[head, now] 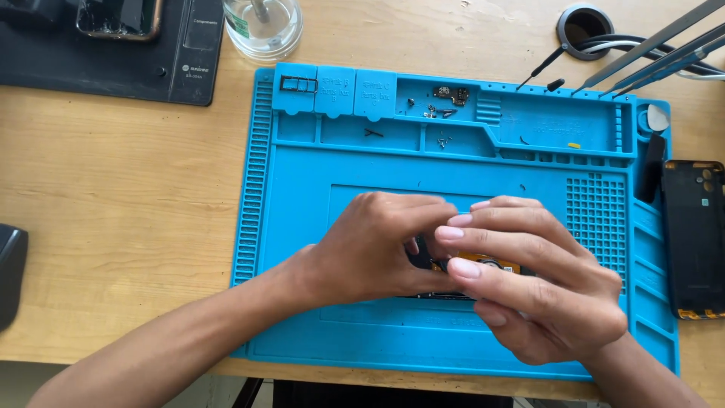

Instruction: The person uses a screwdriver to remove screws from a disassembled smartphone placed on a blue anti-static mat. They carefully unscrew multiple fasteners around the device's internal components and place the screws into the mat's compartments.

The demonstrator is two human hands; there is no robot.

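Note:
Both my hands meet over the middle of a blue silicone repair mat (302, 196). My left hand (370, 249) curls over the left end of a small opened phone body (487, 264), of which only a dark edge and an orange patch show. My right hand (529, 279) covers its right side, fingers pressed onto it. Most of the device is hidden under the two hands, and I cannot tell whether a small tool is pinched between the fingers.
Small screws and a tiny circuit part (451, 94) lie in the mat's top compartments. A black phone back cover (693, 238) lies at the right edge. Tweezers (649, 53) and a glass dish (263, 26) sit at the back, a dark pad with a cracked phone (117, 15) top left.

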